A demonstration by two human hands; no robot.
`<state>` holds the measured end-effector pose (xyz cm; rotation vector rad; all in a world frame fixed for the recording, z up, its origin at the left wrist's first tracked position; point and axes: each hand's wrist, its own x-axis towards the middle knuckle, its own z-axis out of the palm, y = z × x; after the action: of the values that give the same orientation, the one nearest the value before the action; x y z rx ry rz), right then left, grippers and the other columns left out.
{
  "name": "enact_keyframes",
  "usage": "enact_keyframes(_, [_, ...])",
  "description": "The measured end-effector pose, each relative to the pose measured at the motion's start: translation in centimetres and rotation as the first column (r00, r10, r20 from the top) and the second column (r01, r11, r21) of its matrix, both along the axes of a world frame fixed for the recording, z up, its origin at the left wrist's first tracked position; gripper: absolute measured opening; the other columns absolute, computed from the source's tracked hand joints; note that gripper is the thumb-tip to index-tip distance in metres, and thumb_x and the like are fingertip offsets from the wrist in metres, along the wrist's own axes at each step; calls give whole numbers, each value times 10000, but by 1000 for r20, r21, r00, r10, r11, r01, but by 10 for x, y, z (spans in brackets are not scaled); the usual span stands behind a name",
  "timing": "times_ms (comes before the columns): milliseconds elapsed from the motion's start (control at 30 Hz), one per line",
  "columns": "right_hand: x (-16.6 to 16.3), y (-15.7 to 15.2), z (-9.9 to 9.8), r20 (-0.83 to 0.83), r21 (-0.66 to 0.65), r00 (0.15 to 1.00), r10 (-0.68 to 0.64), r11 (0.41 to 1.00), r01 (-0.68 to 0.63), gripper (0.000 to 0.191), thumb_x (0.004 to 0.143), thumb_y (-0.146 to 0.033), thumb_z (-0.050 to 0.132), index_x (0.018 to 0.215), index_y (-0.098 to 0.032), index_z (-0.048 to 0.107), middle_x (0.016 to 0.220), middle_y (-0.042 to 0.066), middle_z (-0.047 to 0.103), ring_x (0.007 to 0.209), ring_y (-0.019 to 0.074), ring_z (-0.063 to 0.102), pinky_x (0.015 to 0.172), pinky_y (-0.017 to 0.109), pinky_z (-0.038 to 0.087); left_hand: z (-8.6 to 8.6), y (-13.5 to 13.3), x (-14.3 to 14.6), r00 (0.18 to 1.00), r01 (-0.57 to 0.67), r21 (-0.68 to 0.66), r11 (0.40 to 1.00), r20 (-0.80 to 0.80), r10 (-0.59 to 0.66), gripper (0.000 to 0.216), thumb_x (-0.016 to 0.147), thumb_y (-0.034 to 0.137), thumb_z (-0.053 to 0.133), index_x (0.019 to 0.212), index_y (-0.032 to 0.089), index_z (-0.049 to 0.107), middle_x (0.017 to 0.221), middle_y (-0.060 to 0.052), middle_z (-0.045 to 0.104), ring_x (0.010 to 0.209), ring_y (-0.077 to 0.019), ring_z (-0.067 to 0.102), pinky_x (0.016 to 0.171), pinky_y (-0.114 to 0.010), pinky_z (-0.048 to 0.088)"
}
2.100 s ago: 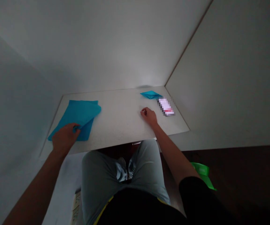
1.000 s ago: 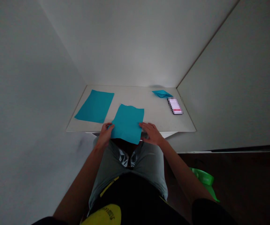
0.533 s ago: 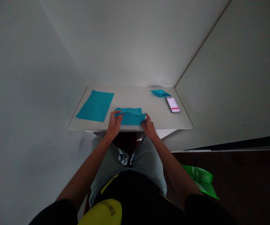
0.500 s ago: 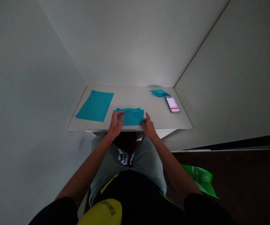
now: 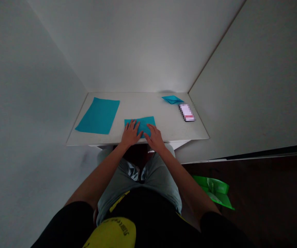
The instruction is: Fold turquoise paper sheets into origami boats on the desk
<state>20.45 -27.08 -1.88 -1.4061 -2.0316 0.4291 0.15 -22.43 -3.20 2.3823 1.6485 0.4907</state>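
A blue paper sheet folded in half (image 5: 146, 123) lies near the front edge of the small white table (image 5: 163, 117). My left hand (image 5: 130, 133) lies flat on its left part, fingers spread. My right hand (image 5: 154, 136) presses flat on its lower right part, fingers stretched out. Both hands rest side by side on the fold, holding nothing.
A flat blue sheet (image 5: 98, 115) lies at the table's left. A small folded blue paper shape (image 5: 172, 99) sits at the back right, with a phone (image 5: 187, 112) beside it. White walls close in on three sides. A green object (image 5: 212, 190) lies on the dark floor at right.
The sheet's near half was lifted and folded over. My hands let go of its corners, and now lie flat on the folded paper, closer together.
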Motion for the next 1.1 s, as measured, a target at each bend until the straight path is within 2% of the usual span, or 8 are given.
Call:
enact_keyframes(133, [-34,22,0,0,-49,986,166,985,-166,677,1158,-602,376,1695,-199,463,1712,168,524,1613,299,461,1354,518,361,-1,-4,-1,993,77,-38,996,-85,-80,736,1056,376,505,1740,124,404,1831,-188,314,1735,-356,211,1411,-575,147])
enact_keyframes(333, [-54,61,-19,0,-129,978,208,970,-206,720,1162,-624,319,1721,-188,447,1776,150,449,1678,275,380,1399,516,288,0,-2,5,991,58,-57,997,-120,-65,805,1026,345,529,1763,86,339,1828,-212,302,1735,-367,205,1417,-570,115])
enact_keyframes(467, [-31,71,-24,96,-143,971,221,968,-206,715,1162,-613,326,1742,-203,413,1806,127,398,1702,277,330,1418,569,206,-1,0,6,996,35,-51,998,-80,-39,801,1021,439,585,1740,130,415,1835,-168,314,1736,-365,203,1420,-558,134])
enact_keyframes(567, [-3,75,-26,184,-140,958,221,970,-197,734,1153,-606,359,1743,-172,404,1826,143,342,1719,308,286,1420,616,151,-2,4,-4,1000,3,-33,999,-29,-4,763,1068,519,537,1723,137,451,1850,-169,268,1732,-380,214,1414,-568,164])
enact_keyframes(700, [28,78,-28,249,-163,947,201,973,-164,812,1123,-637,418,1763,-142,348,1843,162,284,1729,342,250,1419,627,149,-7,13,-24,997,-70,-14,997,34,70,844,1071,598,525,1744,107,387,1851,-192,239,1735,-387,197,1411,-580,164])
enact_keyframes(833, [37,74,-29,271,-167,949,161,979,-119,835,1116,-648,426,1776,-149,313,1845,166,272,1725,350,258,1415,633,160,-8,17,-35,996,-68,-36,997,48,70,901,1061,589,535,1735,21,348,1836,-252,235,1738,-389,178,1414,-584,156])
enact_keyframes(967, [40,64,-27,283,-145,947,151,983,-113,742,1130,-553,449,1756,-163,373,1846,161,270,1722,355,266,1406,653,172,0,10,-41,999,39,-41,998,34,-37,704,1089,465,493,1669,66,500,1807,-210,350,1725,-366,245,1411,-584,197])
enact_keyframes(1100, [51,52,-20,275,-142,918,287,956,-256,563,1148,-386,423,1687,-244,507,1816,99,370,1703,306,329,1395,650,225,9,-4,-52,975,220,-50,974,20,-219,572,1108,327,405,1632,179,580,1750,-123,488,1687,-288,361,1400,-564,255])
